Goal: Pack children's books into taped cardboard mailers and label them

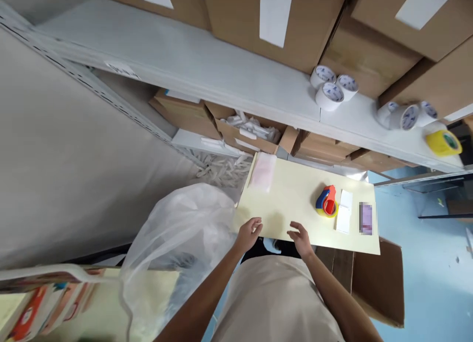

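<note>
My left hand (250,233) hovers at the near left edge of a pale yellow table (291,184), fingers curved and apart, holding nothing. To its right, my right hand (300,237) is over the near edge, also empty with its fingers spread. A tape dispenser (328,200), red and blue with a yellow roll, lies right of the table's middle. Beside it are white paper slips (343,212). A pinkish stack of thin plastic bags or sheets (263,172) rests at the far left corner. Near the right edge lies a blurred-out purple item (366,219).
A large clear plastic bag (192,223) bulges left of the table. Behind stands a grey shelf (221,61) with cardboard boxes (258,17), white tape rolls (330,95) and a yellow tape roll (443,142). An open cardboard box (380,283) sits below right. Books (40,312) are lower left.
</note>
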`<move>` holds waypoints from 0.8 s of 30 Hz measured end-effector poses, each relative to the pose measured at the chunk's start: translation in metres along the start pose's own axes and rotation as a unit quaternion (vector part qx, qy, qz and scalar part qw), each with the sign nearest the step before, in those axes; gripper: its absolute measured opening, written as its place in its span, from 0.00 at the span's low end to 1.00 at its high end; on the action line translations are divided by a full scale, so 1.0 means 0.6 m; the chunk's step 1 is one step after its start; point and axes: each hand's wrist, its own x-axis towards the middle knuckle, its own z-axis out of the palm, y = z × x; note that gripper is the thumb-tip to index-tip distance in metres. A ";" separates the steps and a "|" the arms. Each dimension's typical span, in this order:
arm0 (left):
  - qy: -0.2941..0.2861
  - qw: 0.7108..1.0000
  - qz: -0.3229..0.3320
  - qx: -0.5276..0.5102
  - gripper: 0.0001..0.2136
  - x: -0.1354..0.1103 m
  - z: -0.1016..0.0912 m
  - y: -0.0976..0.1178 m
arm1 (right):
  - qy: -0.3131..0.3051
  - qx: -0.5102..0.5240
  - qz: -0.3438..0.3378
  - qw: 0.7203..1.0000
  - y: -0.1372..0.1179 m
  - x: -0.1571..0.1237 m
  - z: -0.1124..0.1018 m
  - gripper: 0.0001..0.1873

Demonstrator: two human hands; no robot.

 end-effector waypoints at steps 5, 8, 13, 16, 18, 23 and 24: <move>0.051 0.998 -0.031 -0.027 0.21 -0.018 -0.003 0.020 | -0.023 -0.023 -0.022 0.999 -0.002 -0.013 -0.039 0.20; 0.100 0.994 -0.032 -0.032 0.21 -0.035 -0.009 0.037 | -0.067 -0.030 -0.052 0.996 -0.021 0.004 -0.042 0.18; 0.166 0.984 -0.054 -0.024 0.21 -0.104 0.012 0.041 | -0.135 -0.005 -0.101 0.986 -0.036 0.030 -0.037 0.17; 0.203 0.975 -0.081 -0.036 0.21 -0.162 0.058 0.025 | -0.193 -0.011 -0.122 0.974 -0.025 0.036 -0.048 0.15; 0.228 0.966 -0.101 -0.063 0.22 -0.206 0.095 0.013 | -0.214 -0.025 -0.135 0.967 -0.015 0.035 -0.060 0.13; 0.308 0.931 -0.148 -0.129 0.26 -0.322 0.139 -0.010 | -0.255 -0.060 -0.136 0.955 -0.003 0.014 -0.056 0.11; 0.330 0.921 -0.156 -0.134 0.26 -0.344 0.136 -0.015 | -0.275 -0.068 -0.142 0.948 -0.003 0.006 -0.046 0.11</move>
